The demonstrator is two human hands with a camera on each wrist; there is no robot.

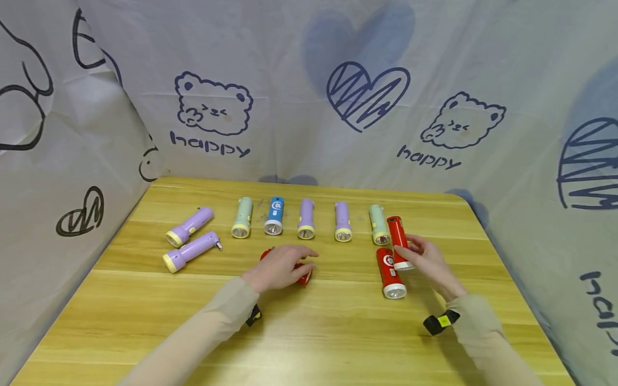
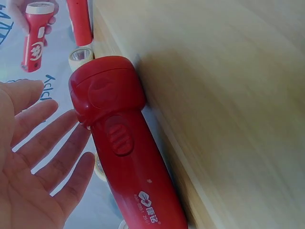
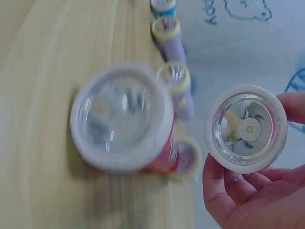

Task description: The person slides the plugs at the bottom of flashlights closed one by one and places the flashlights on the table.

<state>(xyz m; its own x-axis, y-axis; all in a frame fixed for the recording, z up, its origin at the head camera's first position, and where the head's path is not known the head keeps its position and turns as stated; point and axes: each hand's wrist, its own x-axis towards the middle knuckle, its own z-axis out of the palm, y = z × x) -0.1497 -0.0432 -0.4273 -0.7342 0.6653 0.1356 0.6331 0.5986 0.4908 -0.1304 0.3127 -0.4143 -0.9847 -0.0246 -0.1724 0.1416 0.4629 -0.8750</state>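
Observation:
My left hand (image 1: 276, 269) is over an all-red flashlight (image 1: 306, 274) lying on the table, covering its middle. In the left wrist view the fingers are spread and nearly straight beside the head of that flashlight (image 2: 126, 138); whether the fingertips touch it is hard to tell. My right hand (image 1: 431, 264) grips a red flashlight with a white rim (image 1: 397, 233), its lens facing the right wrist camera. Just below and left of it, another red flashlight with a white rim (image 1: 388, 268) lies on the table, lens toward me.
Along the back lie a green flashlight (image 1: 243, 214), a blue one (image 1: 275, 212), two purple ones (image 1: 306, 214) and another green one (image 1: 378, 221). Two more purple flashlights (image 1: 195, 249) lie at the left. A printed cloth (image 1: 289, 123) hangs behind the wooden table (image 1: 309, 332).

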